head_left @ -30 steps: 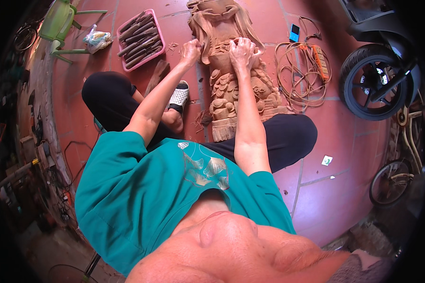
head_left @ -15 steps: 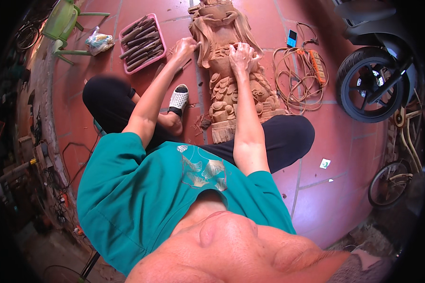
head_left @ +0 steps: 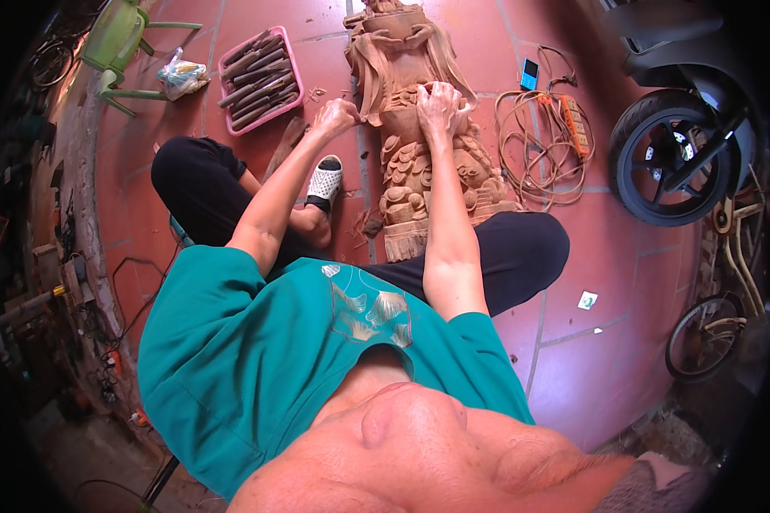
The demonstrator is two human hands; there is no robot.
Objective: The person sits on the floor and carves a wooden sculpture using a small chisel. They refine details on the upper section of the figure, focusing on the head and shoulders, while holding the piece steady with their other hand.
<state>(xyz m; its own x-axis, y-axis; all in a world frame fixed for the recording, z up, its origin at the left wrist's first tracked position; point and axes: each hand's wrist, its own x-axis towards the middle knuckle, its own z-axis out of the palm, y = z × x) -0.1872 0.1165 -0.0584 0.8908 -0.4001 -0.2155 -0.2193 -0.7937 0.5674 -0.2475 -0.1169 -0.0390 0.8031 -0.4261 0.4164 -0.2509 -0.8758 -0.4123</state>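
A tall wooden carving with draped folds and rounded, overlapping relief lies on the floor in front of me, its lower end between my legs. My left hand is closed just off its left side; what the fingers hold is too small and hidden to name. On the carving's middle rests my right hand, its fingers bent over the relief and gripping there. A brown wooden piece lies beside my left forearm, partly covered by it.
Several dark-handled tools fill a pink basket at the far left. Nearby are a plastic bag and a green chair. To the right lie a coiled cord, an orange power strip and a phone, before a motorbike wheel.
My left hand has come nearer to me, down along the carving's left side, and its forearm has lowered. The right hand has shifted only slightly, staying on the carving.
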